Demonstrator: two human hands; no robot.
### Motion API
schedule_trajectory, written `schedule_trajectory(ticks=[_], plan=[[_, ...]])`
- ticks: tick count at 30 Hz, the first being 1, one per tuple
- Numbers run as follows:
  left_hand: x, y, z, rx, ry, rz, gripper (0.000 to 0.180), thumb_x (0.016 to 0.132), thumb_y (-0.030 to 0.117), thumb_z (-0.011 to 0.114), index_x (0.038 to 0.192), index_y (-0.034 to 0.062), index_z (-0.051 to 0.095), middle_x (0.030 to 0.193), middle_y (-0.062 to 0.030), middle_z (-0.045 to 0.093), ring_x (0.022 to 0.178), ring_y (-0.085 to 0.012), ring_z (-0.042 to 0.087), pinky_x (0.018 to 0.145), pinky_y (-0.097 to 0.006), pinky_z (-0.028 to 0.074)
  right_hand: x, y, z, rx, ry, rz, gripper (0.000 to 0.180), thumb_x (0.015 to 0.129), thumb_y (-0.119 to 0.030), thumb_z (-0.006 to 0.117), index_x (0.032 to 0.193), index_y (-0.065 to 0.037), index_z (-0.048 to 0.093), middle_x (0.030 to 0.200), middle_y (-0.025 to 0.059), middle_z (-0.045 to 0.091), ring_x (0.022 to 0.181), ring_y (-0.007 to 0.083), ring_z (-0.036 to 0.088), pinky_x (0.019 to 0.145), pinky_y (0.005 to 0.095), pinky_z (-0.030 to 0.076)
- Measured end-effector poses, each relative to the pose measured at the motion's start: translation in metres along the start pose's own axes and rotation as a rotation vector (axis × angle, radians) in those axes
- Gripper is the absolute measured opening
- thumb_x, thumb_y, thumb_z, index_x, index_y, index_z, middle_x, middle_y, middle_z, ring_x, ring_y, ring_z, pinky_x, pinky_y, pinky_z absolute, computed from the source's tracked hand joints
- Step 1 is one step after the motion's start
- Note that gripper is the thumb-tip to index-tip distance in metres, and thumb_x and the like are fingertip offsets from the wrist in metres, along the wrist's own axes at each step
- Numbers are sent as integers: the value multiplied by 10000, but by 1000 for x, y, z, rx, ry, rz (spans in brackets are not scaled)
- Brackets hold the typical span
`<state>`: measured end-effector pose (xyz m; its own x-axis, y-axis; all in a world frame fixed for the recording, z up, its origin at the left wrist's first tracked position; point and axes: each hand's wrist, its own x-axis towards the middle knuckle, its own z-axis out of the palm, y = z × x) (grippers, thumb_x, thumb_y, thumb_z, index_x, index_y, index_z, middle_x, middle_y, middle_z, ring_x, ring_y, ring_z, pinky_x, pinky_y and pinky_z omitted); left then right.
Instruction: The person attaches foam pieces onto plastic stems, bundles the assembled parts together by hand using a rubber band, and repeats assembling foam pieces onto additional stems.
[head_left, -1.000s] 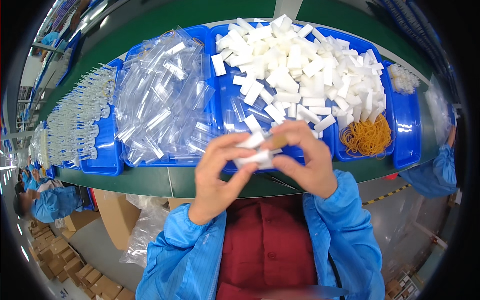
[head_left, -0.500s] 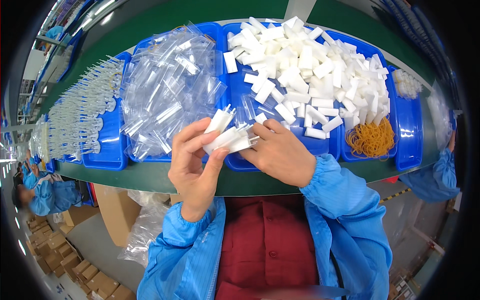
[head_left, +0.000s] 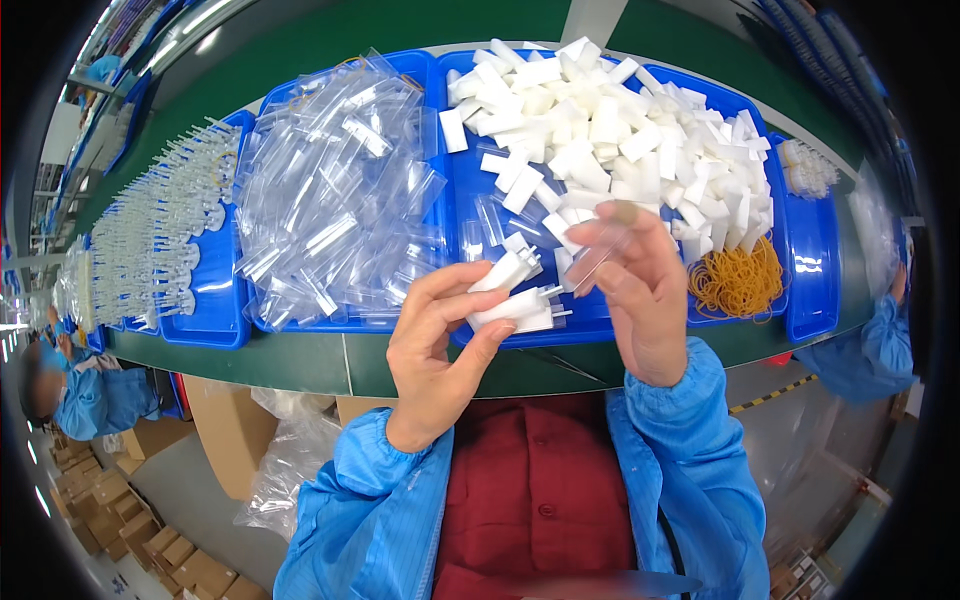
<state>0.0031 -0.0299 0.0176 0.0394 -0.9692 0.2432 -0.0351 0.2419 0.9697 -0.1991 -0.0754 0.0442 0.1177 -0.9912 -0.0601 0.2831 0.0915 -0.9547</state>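
There's the left hand (head_left: 437, 345), its grip closed on white foam pieces (head_left: 504, 272) over the blue tray (head_left: 590, 324), and the right hand (head_left: 645, 300), blurred, pinches a clear plastic strip (head_left: 594, 262) just beside them

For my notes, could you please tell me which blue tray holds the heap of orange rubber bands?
The second blue tray from the right; orange rubber bands lie heaped at its near end, beside white blocks. No other tray shows such a heap.
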Motion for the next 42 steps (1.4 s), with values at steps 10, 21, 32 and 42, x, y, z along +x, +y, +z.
schedule_trajectory(ticks=[10,21,32,42], plan=[[1,-5,10,-107,-2,-93,246,883,-59,706,1125,-33,664,1310,-155,522,1149,-241,624,955,-341,567,-4,8,-8,44,-163,80,476,944,-62,660,1371,-18,454,1220,158,667,1110,184,630,984,329,477],[-3,-9,17,-69,20,-98,229,872,1,739,1098,24,708,1261,-118,594,1118,-209,627,881,-300,564,-10,6,-27,-193,122,-102,321,910,-34,675,1213,-6,570,1000,53,629,920,116,579,813,240,470],[-3,-7,26,-88,-11,-140,226,877,27,740,1099,39,698,1255,-109,597,1088,-207,626,864,-287,546,-13,9,-10,-255,96,-46,220,896,-25,695,1098,-3,611,1004,88,677,937,143,618,864,266,468],[5,-3,24,-101,-25,-144,204,917,-41,671,1120,-25,670,1301,-131,548,1144,-214,626,929,-309,570,-10,15,-16,-409,-29,-214,206,906,-41,701,1109,-24,670,1079,101,674,995,182,642,882,289,495]])
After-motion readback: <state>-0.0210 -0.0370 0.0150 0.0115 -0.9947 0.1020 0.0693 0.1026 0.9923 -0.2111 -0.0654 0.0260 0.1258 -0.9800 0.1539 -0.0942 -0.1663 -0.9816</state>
